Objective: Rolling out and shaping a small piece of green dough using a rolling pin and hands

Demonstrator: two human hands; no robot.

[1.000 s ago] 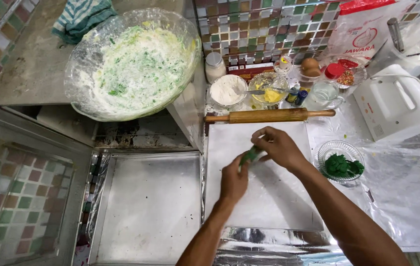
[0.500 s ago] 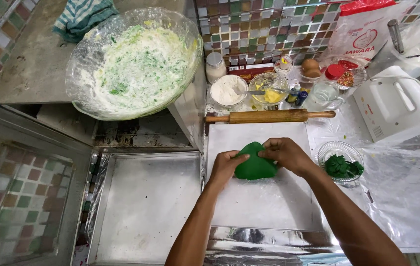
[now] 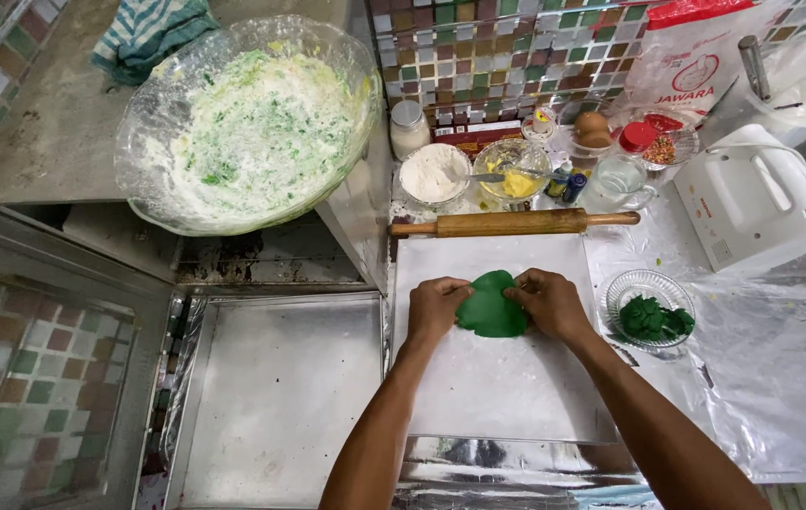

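A flat green leaf-shaped mould (image 3: 492,306) lies on a white board (image 3: 497,397) on the counter. My left hand (image 3: 435,308) presses on its left edge with fingers bent. My right hand (image 3: 548,302) holds down its right edge. Both hands touch the green piece, which stays flat on the board. A wooden rolling pin (image 3: 514,223) rests along the board's far edge.
A large plastic-wrapped bowl of white and green mixture (image 3: 248,123) stands at the back left. A small glass dish of green bits (image 3: 652,317) sits right of the board. Flour bowl (image 3: 435,174), yellow-filled bowl (image 3: 513,170), eggs (image 3: 592,128) and a white mixer (image 3: 753,200) line the back. A metal tray (image 3: 280,397) lies to the left.
The green piece was a small folded bit at my fingertips; it now lies spread flat on the board with both hands on its edges.
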